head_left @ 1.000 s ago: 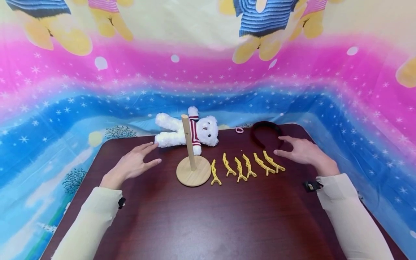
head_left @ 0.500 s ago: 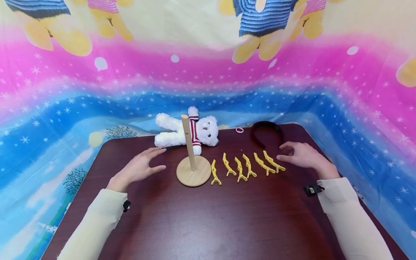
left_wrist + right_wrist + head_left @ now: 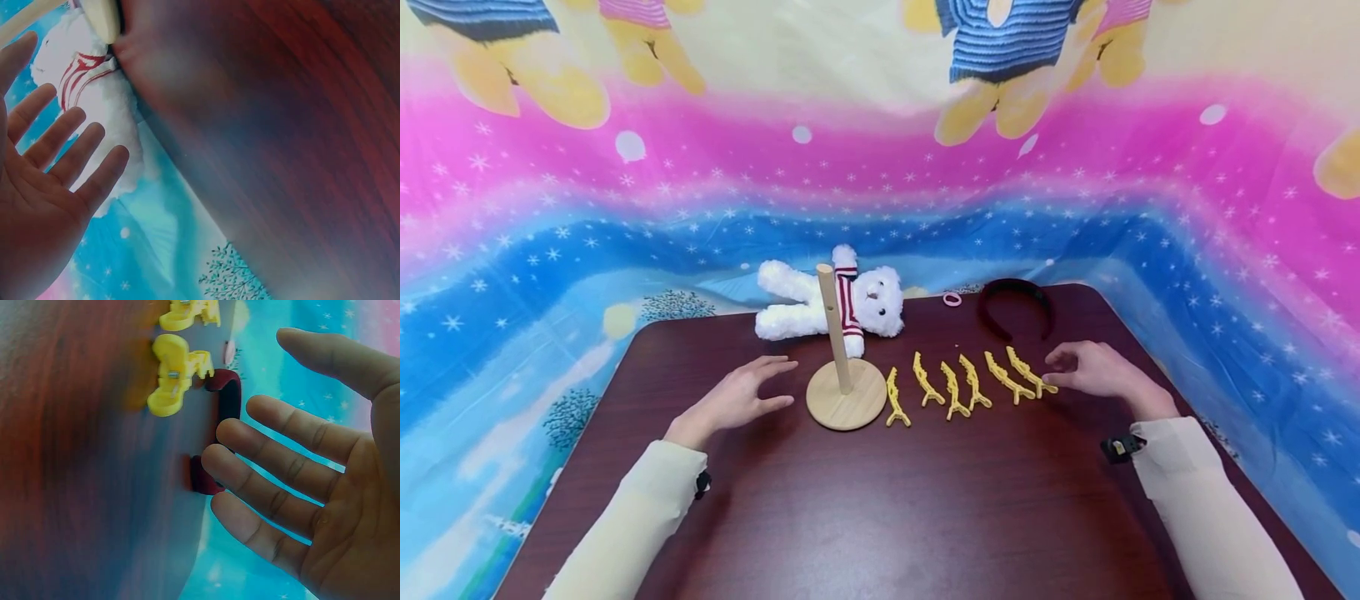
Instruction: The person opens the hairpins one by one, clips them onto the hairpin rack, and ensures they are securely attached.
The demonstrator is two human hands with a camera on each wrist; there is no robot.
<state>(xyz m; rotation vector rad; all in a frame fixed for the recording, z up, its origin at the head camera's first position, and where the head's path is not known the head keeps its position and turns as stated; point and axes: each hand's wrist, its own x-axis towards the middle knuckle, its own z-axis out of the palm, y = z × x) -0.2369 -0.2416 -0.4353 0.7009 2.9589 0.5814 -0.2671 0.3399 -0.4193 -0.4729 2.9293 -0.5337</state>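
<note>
My left hand point(image 3: 735, 401) is held over the table left of a wooden stand point(image 3: 847, 408), its fingers extended and spread with nothing in them. In the left wrist view the palm and splayed fingers overlap a white plush bear point(image 3: 78, 75) in a red-striped shirt. To the right, my right hand point(image 3: 1097, 372) hovers at the end of a row of yellow hair clips point(image 3: 1028, 372), thumb tip close by the last clip. Its fingers are loosely bent and hold nothing. Behind that hand lies a dark red headband point(image 3: 1017, 310), partly covered by the fingertips in the right wrist view.
The bear lies on its back along the far table edge, behind the stand's upright pole. A small pink hair tie point(image 3: 952, 299) sits between bear and headband. A printed cloth point(image 3: 880, 167) hangs around the back and sides of the dark wooden table point(image 3: 895, 517).
My left hand has moved right and nearer to me, toward the stand. My right hand has come down and nearer to me, away from the headband. The objects stay in place.
</note>
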